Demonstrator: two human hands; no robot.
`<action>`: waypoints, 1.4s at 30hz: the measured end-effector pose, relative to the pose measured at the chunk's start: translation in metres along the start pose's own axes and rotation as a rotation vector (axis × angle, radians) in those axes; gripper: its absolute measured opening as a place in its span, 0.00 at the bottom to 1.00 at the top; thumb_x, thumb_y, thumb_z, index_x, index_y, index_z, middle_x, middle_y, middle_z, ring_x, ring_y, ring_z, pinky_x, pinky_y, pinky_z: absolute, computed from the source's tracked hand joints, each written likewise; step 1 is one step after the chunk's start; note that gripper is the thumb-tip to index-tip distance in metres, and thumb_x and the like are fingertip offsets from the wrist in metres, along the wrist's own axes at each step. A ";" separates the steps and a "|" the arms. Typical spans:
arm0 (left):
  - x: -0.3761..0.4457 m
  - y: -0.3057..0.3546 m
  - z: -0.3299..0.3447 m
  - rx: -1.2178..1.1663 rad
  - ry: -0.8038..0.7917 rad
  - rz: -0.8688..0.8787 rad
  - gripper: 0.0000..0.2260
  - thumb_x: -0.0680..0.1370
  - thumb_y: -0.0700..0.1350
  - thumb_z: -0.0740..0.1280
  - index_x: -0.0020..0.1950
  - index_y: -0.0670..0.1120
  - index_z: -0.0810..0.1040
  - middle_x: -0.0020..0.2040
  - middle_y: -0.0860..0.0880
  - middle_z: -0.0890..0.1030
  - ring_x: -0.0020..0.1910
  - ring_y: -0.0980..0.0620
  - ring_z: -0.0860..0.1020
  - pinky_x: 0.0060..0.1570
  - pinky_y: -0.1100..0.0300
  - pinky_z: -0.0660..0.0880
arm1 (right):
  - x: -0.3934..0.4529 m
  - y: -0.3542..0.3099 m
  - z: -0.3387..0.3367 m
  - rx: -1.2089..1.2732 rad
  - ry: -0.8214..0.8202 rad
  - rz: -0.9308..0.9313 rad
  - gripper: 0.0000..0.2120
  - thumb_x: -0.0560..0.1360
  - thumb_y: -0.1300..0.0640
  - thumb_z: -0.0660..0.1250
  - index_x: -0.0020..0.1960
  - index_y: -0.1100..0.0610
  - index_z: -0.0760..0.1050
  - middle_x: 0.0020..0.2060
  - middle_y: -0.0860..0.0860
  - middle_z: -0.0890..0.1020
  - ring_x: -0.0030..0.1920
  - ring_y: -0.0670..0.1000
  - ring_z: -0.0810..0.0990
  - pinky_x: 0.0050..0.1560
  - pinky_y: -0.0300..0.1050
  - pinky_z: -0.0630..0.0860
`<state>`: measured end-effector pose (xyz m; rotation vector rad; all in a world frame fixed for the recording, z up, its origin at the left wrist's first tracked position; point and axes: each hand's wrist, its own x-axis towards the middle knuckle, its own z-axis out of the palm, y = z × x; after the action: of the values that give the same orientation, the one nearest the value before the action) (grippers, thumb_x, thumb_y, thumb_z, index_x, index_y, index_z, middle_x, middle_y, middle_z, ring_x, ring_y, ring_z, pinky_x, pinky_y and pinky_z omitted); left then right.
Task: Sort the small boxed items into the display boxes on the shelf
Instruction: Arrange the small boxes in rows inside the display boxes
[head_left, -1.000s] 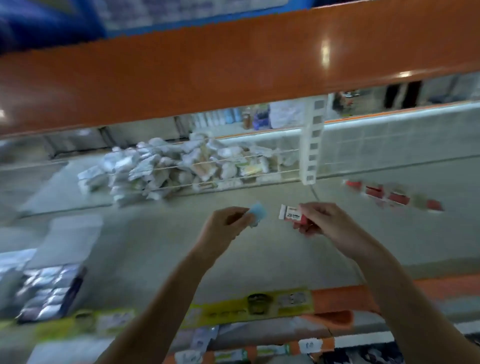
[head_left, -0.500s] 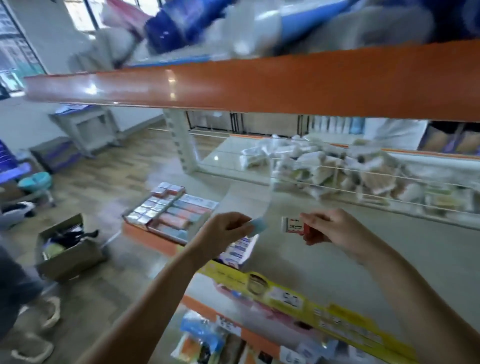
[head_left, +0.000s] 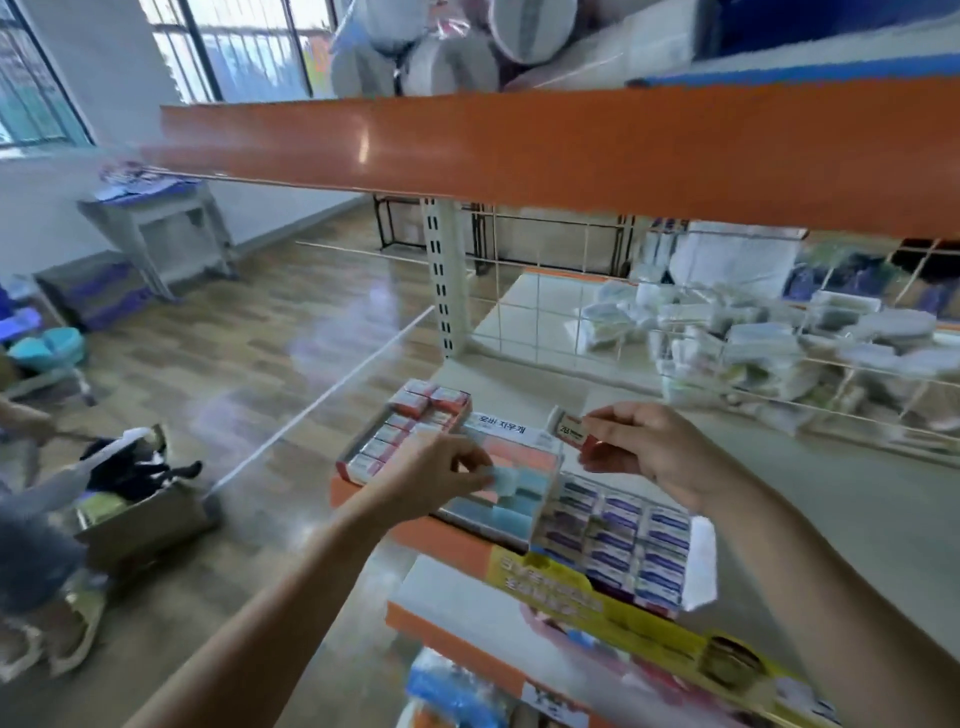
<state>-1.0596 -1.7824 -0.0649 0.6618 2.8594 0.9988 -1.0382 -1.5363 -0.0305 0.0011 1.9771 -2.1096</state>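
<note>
the left hand (head_left: 441, 478) pinches a small pale blue item (head_left: 503, 479) between thumb and fingertips, low over the middle box (head_left: 511, 467), which holds rows of pink and blue pieces. the right hand (head_left: 652, 449) pinches a red-and-white box (head_left: 571, 430) between thumb and forefinger, held in the air just above that display's back card.

the step in hand looks like setting the blue item among its like colours. to do it well, match it to the blue rows at the near side, turn it to lie as its neighbours lie, and lower it flat into a gap before letting go, so it does not tip onto the pink rows. the red-and-white box seems to belong in the left box (head_left: 400, 434), where similar red-ended packs sit, not in the right box (head_left: 618, 545) of purple-labelled ones.

the red-and-white box's long axis runs from upper left to lower right, white end up-left, red end by the fingers. the blue item is too blurred to tell its axis.
</note>
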 end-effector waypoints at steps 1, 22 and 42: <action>0.003 -0.002 0.000 0.036 -0.036 0.021 0.05 0.74 0.47 0.71 0.46 0.47 0.83 0.35 0.59 0.77 0.31 0.69 0.73 0.33 0.72 0.66 | 0.002 0.001 0.003 -0.006 0.015 0.001 0.05 0.75 0.66 0.64 0.49 0.66 0.76 0.37 0.57 0.81 0.35 0.52 0.82 0.41 0.41 0.82; 0.011 -0.005 0.029 0.142 -0.054 0.218 0.06 0.75 0.51 0.68 0.49 0.50 0.80 0.49 0.56 0.78 0.50 0.58 0.72 0.52 0.59 0.73 | 0.010 0.012 0.011 -0.287 0.077 -0.029 0.07 0.76 0.59 0.65 0.51 0.60 0.79 0.40 0.53 0.83 0.42 0.48 0.81 0.44 0.41 0.77; -0.024 -0.061 -0.023 0.333 0.230 0.038 0.06 0.74 0.49 0.69 0.49 0.51 0.81 0.48 0.52 0.82 0.50 0.49 0.77 0.45 0.56 0.74 | 0.131 0.012 0.116 -0.825 0.075 -0.108 0.07 0.76 0.59 0.67 0.51 0.62 0.79 0.46 0.57 0.83 0.43 0.52 0.82 0.48 0.45 0.80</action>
<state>-1.0654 -1.8484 -0.0861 0.6608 3.2679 0.6422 -1.1439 -1.6743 -0.0552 -0.1794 2.7823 -1.2065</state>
